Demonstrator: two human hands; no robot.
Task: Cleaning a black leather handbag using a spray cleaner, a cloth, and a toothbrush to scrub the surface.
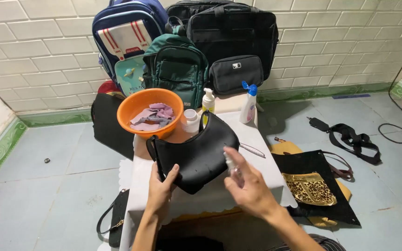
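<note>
Two hands work over a small surface [266,174] draped in white cloth: the left hand [160,188] grips the lower edge of a black crescent-shaped handbag [196,151], thumb on its front face and fingers curled behind, while the right hand [250,186] is closed around a small clear spray bottle [232,168] held upright just beside the bag's right side, its index finger raised over the top. The handbag lies tilted on the middle of the surface, its strap end toward an orange plastic bowl [138,104] that holds pinkish and grey rags [153,116]. Behind the bag stand a small white jar [190,120], a white pump bottle [208,101] and a white bottle with a blue trigger top [248,103] — all near the far edge. Against the tiled wall [38,51] lean a blue and white school backpack [126,39], a dark green backpack [177,69], a large black laptop bag [238,28] and a small black pouch [236,73]. On the floor to the right lie a flat black bag [317,165] with a leopard-print pouch [310,188] on it, a yellow bag [287,148] partly under them, and a black strap [352,139] well apart — a black cable [398,104] runs up the wall beyond. At the left foot of the surface sits a black purse with a loop handle [115,216]
</note>
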